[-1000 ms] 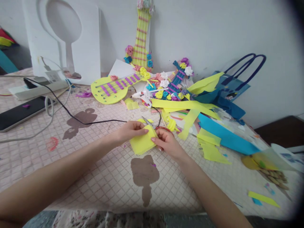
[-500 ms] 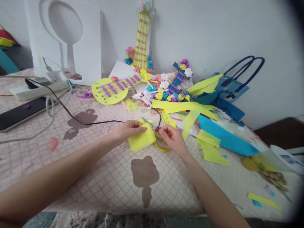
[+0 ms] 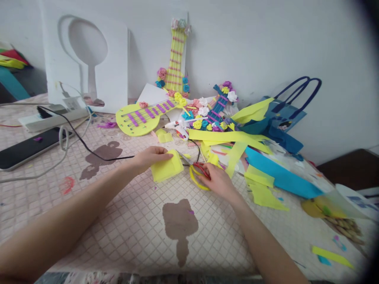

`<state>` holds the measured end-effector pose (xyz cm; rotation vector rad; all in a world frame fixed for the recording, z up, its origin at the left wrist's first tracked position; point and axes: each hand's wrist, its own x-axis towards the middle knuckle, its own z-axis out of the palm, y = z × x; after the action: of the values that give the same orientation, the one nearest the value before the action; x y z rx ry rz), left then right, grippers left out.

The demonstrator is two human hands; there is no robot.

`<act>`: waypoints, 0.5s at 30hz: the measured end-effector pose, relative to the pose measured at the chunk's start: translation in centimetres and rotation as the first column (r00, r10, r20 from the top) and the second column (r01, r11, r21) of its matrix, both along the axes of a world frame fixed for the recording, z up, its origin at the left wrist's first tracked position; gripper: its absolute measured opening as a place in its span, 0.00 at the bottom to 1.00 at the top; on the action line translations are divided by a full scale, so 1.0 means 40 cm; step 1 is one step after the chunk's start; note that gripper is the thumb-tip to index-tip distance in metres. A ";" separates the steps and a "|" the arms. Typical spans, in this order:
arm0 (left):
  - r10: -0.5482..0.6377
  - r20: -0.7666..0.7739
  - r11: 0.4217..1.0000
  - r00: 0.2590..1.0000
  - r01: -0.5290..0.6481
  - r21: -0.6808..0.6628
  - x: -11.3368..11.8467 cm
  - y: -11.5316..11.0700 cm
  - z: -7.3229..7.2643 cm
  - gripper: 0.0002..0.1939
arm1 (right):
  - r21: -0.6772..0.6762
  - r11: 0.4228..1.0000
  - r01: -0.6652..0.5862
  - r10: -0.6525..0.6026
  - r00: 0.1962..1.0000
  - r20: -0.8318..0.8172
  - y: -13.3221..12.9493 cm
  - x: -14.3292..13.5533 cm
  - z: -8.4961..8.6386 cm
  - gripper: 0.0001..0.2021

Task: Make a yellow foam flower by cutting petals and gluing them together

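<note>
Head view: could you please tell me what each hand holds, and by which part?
Left hand: yellow paper, near its upper edge; right hand: scissors, by the red handle.

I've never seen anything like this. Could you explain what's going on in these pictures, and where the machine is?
There's no machine here, just a person's bare hands. All the pictures come from one camera worn on the head, looking forward and down.

The left hand holds a thin yellow square of paper. The right hand holds metal scissors with red and yellow handles, their blades pointing toward that paper.

On the pale checked tablecloth lie a flat yellow guitar shape with purple bars, a white glue gun, a black phone and a long bright-blue paper strip.
</note>
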<state>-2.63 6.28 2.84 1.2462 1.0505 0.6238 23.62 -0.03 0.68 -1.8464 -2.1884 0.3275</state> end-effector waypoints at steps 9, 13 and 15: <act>0.076 0.160 0.995 0.984 -0.064 -0.076 -0.027 0.023 0.006 0.16 | -0.185 0.929 -0.320 -0.047 0.394 -0.918 -0.021 -0.051 0.008 0.19; 0.109 0.236 0.992 0.966 -0.089 -0.093 -0.034 0.027 0.004 0.16 | -0.091 0.826 -0.556 -0.037 0.108 -0.993 -0.042 -0.094 -0.022 0.22; 0.125 0.259 0.991 0.958 -0.107 -0.081 -0.037 0.032 0.003 0.15 | -0.080 0.781 -0.620 -0.064 0.048 -0.997 -0.052 -0.112 -0.032 0.28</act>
<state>-4.11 7.55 2.96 1.0168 0.9173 0.8159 19.14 -2.11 -0.60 -0.5930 -1.3305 1.8174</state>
